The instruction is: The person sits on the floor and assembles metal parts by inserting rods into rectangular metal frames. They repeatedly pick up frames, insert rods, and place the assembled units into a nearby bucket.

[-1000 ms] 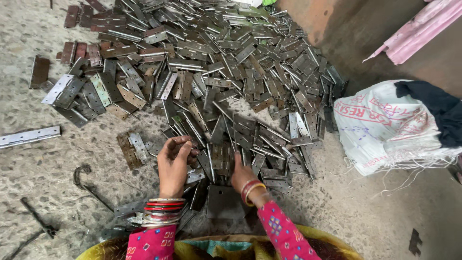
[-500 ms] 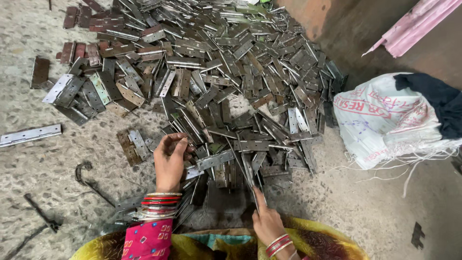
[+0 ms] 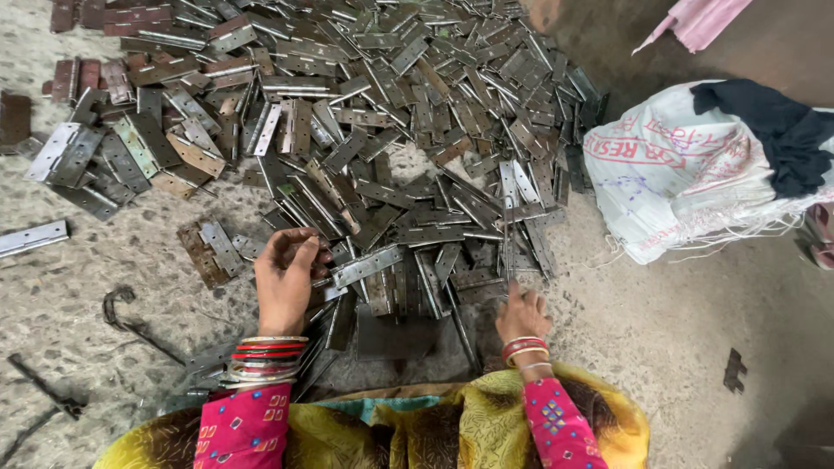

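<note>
On rough concrete floor (image 3: 660, 330), left hand (image 3: 285, 280) pinching hinge (image 3: 367, 265), right hand (image 3: 521, 314) fingers spread over hinge pile (image 3: 391, 130), white sack (image 3: 686, 165) beside

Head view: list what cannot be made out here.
- Left hand: palm turned away, so whether it grips the hinge at its fingertips is unclear.
- Right hand: fingers lie among the pile; any grip is hidden.
- Sack: cut off by the right edge, partly covered by dark cloth.

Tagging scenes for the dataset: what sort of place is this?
Likely a small floor-level metalwork workshop: a big pile of metal hinges spread over a rough concrete floor, a woven sack beside it, left hand sorting through them.
</note>
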